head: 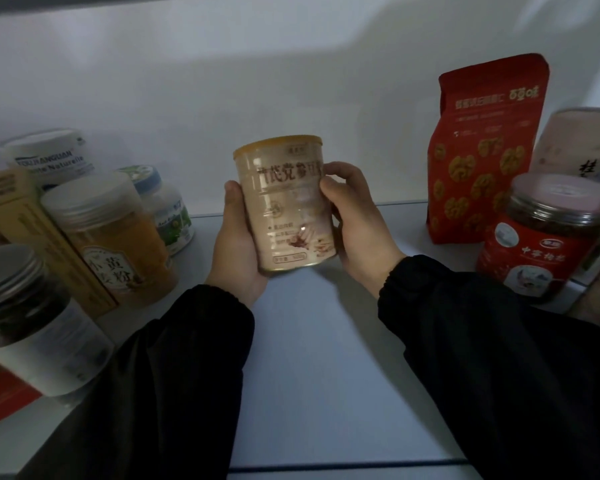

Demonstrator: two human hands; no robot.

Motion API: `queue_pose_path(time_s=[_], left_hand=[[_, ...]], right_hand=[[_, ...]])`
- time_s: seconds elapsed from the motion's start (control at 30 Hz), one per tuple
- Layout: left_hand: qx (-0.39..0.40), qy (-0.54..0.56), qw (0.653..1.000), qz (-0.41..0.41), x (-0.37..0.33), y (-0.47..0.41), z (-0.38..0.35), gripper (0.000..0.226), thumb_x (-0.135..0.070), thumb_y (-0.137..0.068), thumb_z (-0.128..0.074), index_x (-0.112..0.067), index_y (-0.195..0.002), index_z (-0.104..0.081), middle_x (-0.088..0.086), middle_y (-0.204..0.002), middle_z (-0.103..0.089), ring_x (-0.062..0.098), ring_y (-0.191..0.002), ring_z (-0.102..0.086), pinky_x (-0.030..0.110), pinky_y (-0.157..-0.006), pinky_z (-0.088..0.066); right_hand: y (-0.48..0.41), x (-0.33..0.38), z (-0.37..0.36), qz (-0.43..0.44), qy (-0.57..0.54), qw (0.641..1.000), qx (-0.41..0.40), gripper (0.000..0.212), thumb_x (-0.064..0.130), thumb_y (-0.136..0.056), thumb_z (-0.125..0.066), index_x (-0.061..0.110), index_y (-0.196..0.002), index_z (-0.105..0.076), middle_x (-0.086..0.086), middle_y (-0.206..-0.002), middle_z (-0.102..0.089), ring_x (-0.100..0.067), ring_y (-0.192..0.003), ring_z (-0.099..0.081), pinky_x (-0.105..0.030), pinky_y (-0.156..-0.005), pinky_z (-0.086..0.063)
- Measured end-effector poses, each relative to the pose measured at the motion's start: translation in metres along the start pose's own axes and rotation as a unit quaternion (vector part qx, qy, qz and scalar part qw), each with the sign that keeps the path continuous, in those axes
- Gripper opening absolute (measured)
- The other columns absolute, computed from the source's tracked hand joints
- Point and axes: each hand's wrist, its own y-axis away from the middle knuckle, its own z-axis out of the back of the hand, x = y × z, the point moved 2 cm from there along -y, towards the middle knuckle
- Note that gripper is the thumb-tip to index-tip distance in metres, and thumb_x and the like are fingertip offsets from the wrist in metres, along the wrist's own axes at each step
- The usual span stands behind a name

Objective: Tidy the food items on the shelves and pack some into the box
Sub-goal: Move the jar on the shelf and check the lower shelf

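A beige tin with a yellow lid [284,206] is held upright above the middle of the white shelf [312,358]. My left hand [238,247] cups its left side and bottom. My right hand [355,220] grips its right side, fingers wrapped around the label. Both arms wear black sleeves. The tin is lifted a little off the shelf surface.
On the left stand a clear jar of yellow powder [115,237], a tan carton [32,233], a white tub [49,157], a small white bottle [163,209] and a dark-filled jar [32,320]. On the right stand a red pouch [482,150], a red-labelled jar [551,237] and a pale canister [575,143].
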Motion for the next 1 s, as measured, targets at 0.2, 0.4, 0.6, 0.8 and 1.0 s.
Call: queue_pose_path(time_s=[0.2, 0.4, 0.6, 0.8, 1.0], left_hand=[[-0.010, -0.001, 1.000, 0.017, 0.004, -0.005, 0.004, 0.076, -0.063, -0.107, -0.012, -0.014, -0.136, -0.063, 0.019, -0.136, -0.067, 0.035, -0.128, -0.064, 0.055, -0.111, -0.046], [-0.017, -0.083, 0.995, 0.049, 0.009, -0.007, 0.009, 0.076, -0.062, -0.108, -0.018, -0.009, -0.135, -0.066, 0.021, -0.131, -0.069, 0.035, -0.125, -0.066, 0.053, -0.115, -0.043], [-0.108, -0.253, 0.961, 0.009, 0.005, -0.003, 0.011, 0.059, -0.046, -0.109, -0.028, -0.010, -0.111, -0.074, 0.010, -0.105, -0.079, 0.024, -0.104, -0.074, 0.053, -0.099, -0.057], [-0.012, -0.584, 0.812, -0.014, 0.003, 0.002, 0.008, 0.044, -0.040, -0.102, -0.040, -0.023, -0.134, -0.064, 0.006, -0.133, -0.066, 0.023, -0.121, -0.060, 0.034, -0.095, -0.048], [0.087, -0.773, 0.625, 0.066, 0.010, 0.007, 0.005, 0.060, -0.057, -0.102, -0.039, -0.038, -0.158, -0.034, 0.004, -0.166, -0.030, 0.029, -0.154, -0.022, 0.063, -0.122, -0.014]], right_hand=[[0.004, -0.001, -0.002, 0.007, 0.049, 0.999, 0.015, 0.062, 0.051, -0.076, -0.073, 0.049, -0.133, -0.049, -0.008, -0.128, -0.062, -0.019, -0.113, -0.070, -0.046, -0.092, -0.060], [0.015, 0.002, -0.001, 0.075, 0.193, 0.976, 0.070, 0.117, 0.018, -0.082, -0.088, 0.039, -0.161, -0.004, 0.008, -0.142, -0.056, -0.001, -0.126, -0.060, -0.024, -0.104, -0.052], [0.019, 0.011, 0.003, 0.117, 0.341, 0.931, 0.058, 0.098, 0.039, -0.067, -0.095, 0.044, -0.137, -0.026, 0.001, -0.144, -0.043, -0.008, -0.132, -0.048, -0.032, -0.112, -0.047], [0.022, 0.030, 0.032, 0.131, 0.482, 0.866, -0.018, 0.091, 0.039, -0.076, -0.091, 0.025, -0.147, -0.035, -0.002, -0.153, -0.021, 0.018, -0.118, -0.033, 0.005, -0.097, -0.026], [0.022, 0.035, 0.037, 0.184, 0.637, 0.748, -0.020, 0.086, 0.031, -0.091, -0.075, 0.027, -0.162, -0.027, -0.005, -0.172, -0.005, -0.027, -0.160, 0.003, -0.052, -0.129, -0.015]])
